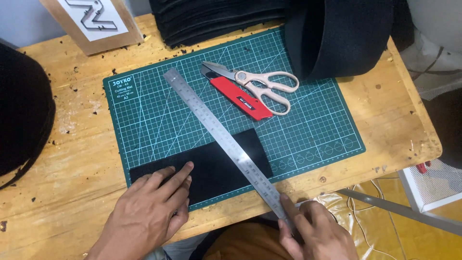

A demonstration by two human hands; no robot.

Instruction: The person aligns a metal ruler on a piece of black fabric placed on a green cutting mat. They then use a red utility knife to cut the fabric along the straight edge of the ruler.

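A black rectangular fabric strip (211,163) lies along the near edge of a green cutting mat (308,125). My left hand (149,212) rests flat on the strip's left end, fingers together and pressing down. A long steel ruler (216,130) runs diagonally across the mat and over the strip. My right hand (317,231) pinches the ruler's near end, just past the table's front edge. Beige-handled scissors (260,84) and a red utility knife (238,98) lie side by side on the mat's far middle, away from both hands.
A wide roll of black fabric (341,33) stands at the mat's far right, a stack of black sheets (211,19) behind it. A wooden-framed template (94,21) sits far left, dark material (21,110) at the left edge. A white wire basket (433,185) is at the right.
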